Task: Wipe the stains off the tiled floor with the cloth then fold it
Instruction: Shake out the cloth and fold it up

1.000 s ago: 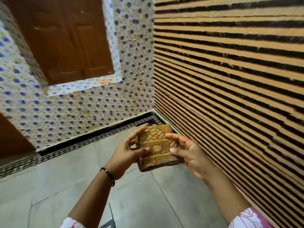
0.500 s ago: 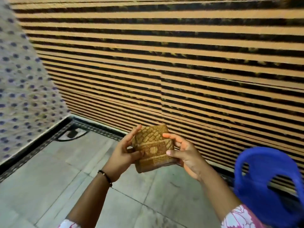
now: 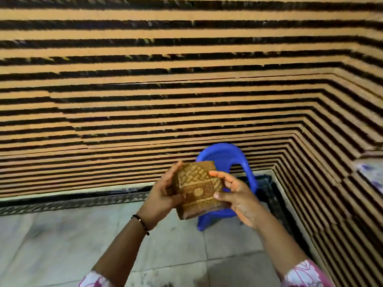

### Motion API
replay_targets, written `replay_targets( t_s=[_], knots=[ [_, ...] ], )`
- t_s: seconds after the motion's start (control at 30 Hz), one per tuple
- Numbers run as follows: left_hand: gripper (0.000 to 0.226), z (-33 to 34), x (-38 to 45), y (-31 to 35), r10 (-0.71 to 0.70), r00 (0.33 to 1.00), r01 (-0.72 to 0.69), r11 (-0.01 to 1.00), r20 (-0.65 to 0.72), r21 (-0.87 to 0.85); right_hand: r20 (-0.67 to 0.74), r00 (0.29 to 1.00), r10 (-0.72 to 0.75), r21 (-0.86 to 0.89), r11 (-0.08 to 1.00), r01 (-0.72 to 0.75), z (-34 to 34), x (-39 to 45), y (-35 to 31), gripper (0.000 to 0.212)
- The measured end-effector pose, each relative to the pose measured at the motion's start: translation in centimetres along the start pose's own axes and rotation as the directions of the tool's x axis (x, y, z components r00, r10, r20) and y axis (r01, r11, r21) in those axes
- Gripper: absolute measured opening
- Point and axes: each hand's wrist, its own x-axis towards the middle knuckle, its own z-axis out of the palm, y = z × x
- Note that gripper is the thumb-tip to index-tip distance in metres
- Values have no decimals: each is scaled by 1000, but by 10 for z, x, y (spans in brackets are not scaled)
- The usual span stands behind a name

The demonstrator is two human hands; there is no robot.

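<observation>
A brown and gold patterned cloth (image 3: 198,187), folded into a small thick square, is held up in front of me at chest height. My left hand (image 3: 163,195) grips its left edge, thumb on the front face and fingers behind. My right hand (image 3: 236,193) holds the right edge, fingers curled along the side and thumb pressing the lower front. The grey tiled floor (image 3: 72,241) lies below, with faint dark smudges near the bottom of the view.
A blue plastic chair (image 3: 238,162) stands right behind the cloth, near the corner of the room. Orange and black striped walls (image 3: 145,90) close off the front and right. A dark patterned border strip (image 3: 72,201) runs along the wall base.
The view has swung to the right, away from the flowered wall and door. The blue chair is now behind the cloth. Both hands keep the same hold on the folded cloth.
</observation>
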Motion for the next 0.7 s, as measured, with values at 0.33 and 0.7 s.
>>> replay_targets(
  t_s=[0.33, 0.7],
  knots=[
    [94, 68, 120, -48, -70, 990, 56, 992, 124, 111, -169, 982, 80, 35, 997, -75, -116, 47, 7, 47],
    [84, 111, 262, -130, -225, 967, 182, 938, 120, 295, -216, 952, 218, -165, 953, -256, -229, 177, 41, 51]
  ],
)
